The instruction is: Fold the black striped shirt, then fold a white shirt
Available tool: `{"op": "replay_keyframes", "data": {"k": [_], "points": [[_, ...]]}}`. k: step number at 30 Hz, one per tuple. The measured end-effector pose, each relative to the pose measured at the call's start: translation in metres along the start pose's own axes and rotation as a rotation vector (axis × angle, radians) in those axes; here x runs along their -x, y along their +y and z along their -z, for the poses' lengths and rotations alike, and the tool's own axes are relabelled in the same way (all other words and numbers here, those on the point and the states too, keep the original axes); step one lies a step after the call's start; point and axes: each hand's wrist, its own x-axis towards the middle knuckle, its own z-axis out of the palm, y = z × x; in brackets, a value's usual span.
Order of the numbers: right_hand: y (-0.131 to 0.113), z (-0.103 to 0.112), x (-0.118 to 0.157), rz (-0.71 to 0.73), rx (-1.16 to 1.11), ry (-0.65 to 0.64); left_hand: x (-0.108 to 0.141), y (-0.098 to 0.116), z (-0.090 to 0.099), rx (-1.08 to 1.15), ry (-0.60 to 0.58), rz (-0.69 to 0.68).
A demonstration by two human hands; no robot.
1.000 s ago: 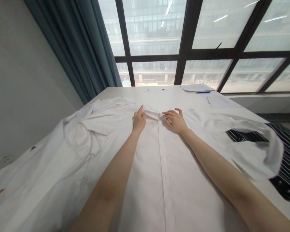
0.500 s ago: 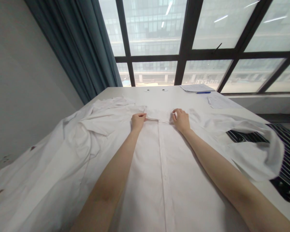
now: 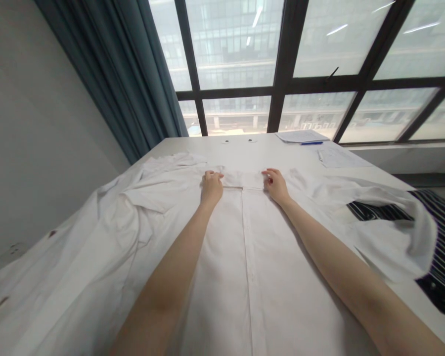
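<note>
White tabletop is carrying the work, and near to far the layout is running as follows. A white shirt is lying flat and front up, its buttoned placket running from 6 o'clock toward 12 o'clock. Both bare forearms are reaching along it to the folded collar at 12 o'clock. The cloth is looking light, soft and limp, so it is likely to sag unless gripped at the stiffer collar band. The left hand is curling shut, pinching the collar's left end. The right hand is doing the same at the right end. A striped garment is lying at 3 o'clock. Papers and a blue pen are resting beyond, before the window and curtain.
</note>
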Motion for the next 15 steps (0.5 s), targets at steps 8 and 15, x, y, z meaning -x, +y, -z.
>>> {"op": "replay_keyframes", "data": {"k": [8, 15], "points": [[0.002, 0.000, -0.005, -0.085, 0.055, -0.160, -0.048, -0.006, -0.005, -0.226, -0.193, -0.108], [-0.005, 0.017, -0.027, -0.179, 0.079, -0.333, -0.063, -0.003, -0.002, -0.298, -0.241, -0.122]]}}
